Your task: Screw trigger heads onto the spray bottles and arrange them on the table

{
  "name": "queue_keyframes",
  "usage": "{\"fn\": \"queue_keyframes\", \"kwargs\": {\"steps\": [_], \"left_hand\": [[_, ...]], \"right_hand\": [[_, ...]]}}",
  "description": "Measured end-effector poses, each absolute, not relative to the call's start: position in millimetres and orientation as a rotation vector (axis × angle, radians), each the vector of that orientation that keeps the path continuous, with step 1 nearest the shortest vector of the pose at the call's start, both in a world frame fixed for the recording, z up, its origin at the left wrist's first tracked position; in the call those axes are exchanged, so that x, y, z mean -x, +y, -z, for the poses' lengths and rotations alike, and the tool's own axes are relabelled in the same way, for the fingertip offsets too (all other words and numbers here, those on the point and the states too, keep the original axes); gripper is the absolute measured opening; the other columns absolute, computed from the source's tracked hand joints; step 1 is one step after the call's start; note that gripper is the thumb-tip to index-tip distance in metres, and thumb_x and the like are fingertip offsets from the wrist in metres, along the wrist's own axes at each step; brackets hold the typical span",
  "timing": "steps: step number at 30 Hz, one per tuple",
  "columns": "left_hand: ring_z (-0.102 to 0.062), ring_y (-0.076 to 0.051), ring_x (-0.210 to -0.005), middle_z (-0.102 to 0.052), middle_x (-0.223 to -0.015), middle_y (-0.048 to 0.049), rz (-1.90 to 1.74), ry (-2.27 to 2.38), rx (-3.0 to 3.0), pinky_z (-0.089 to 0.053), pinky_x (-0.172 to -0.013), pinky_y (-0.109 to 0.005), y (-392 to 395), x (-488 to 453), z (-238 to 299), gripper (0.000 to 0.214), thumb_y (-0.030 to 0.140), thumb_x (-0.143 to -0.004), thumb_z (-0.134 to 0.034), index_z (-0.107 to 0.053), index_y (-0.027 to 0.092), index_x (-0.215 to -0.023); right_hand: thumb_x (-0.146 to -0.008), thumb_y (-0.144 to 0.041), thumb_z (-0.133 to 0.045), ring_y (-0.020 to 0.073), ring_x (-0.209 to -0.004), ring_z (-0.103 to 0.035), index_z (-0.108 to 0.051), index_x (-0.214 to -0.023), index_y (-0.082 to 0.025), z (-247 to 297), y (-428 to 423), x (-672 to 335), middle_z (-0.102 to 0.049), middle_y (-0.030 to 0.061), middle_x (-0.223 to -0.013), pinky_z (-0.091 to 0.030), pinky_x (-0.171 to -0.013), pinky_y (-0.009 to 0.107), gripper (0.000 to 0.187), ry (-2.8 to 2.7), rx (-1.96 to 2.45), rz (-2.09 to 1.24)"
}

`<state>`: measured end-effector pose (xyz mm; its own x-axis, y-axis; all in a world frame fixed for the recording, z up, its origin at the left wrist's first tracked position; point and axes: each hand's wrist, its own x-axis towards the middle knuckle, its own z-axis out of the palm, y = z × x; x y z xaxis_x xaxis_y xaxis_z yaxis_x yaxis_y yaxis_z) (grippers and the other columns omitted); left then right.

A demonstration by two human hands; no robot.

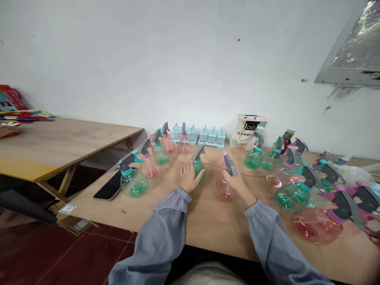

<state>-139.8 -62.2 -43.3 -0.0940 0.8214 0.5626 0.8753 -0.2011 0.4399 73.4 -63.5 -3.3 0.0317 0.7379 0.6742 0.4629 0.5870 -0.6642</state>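
My left hand (190, 177) is wrapped around the body of a green spray bottle (199, 165) that stands upright on the wooden table (208, 221). My right hand (239, 184) grips a pink spray bottle (225, 186) with a grey trigger head, also upright on the table, just right of the green one. Both sleeves are grey-blue.
Several green and pink spray bottles stand to the left (133, 180) and lie or stand crowded at the right (314, 223). A black phone (110, 187) lies at the left edge. Blue ice moulds (212, 136) and a white carton (247, 130) sit by the wall. A second table (59, 142) stands left.
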Motion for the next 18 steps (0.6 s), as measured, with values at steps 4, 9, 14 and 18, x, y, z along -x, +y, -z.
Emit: {"fn": "queue_keyframes", "kwargs": {"steps": [4,9,14,18], "left_hand": [[-0.057,-0.035,-0.126,-0.061,-0.136,-0.0225,1.189,-1.923,2.072,-0.04,-0.108,-0.049,-61,140,45,0.075,0.066,-0.095,-0.043,-0.044,0.011,-0.146],[-0.058,-0.035,-0.126,-0.061,-0.134,-0.0229,1.179,-1.908,2.025,-0.041,-0.107,-0.049,-59,140,47,0.075,0.066,-0.095,-0.042,-0.043,0.011,-0.146],[-0.059,-0.034,-0.123,-0.063,-0.13,-0.0214,1.189,-1.889,2.043,-0.042,-0.105,-0.047,-59,140,47,0.074,0.067,-0.095,-0.043,-0.043,0.012,-0.145],[-0.059,-0.035,-0.124,-0.063,-0.13,-0.0211,1.197,-1.93,2.061,-0.042,-0.106,-0.048,-62,140,43,0.072,0.065,-0.094,-0.046,-0.044,0.012,-0.144]], "right_hand": [[-0.073,-0.027,-0.052,0.0232,-0.08,-0.062,-0.063,-0.089,-0.026,5,-60,-76,-0.066,0.0028,-0.084,-0.053,-0.081,0.042,0.019,-1.588,1.038,-0.33],[-0.076,-0.03,-0.054,0.0249,-0.085,-0.063,-0.061,-0.081,-0.026,3,-58,-78,-0.066,0.0029,-0.083,-0.05,-0.089,0.047,0.01,-1.556,1.054,-0.261],[-0.078,-0.034,-0.056,0.0221,-0.085,-0.062,-0.063,-0.093,-0.026,3,-60,-83,-0.066,0.0031,-0.09,-0.053,-0.083,0.041,0.018,-1.579,1.004,-0.296],[-0.077,-0.028,-0.053,0.0186,-0.073,-0.055,-0.06,-0.081,-0.026,4,-61,-88,-0.059,-0.0008,-0.076,-0.05,-0.082,0.04,0.008,-1.518,1.051,-0.16]]}}
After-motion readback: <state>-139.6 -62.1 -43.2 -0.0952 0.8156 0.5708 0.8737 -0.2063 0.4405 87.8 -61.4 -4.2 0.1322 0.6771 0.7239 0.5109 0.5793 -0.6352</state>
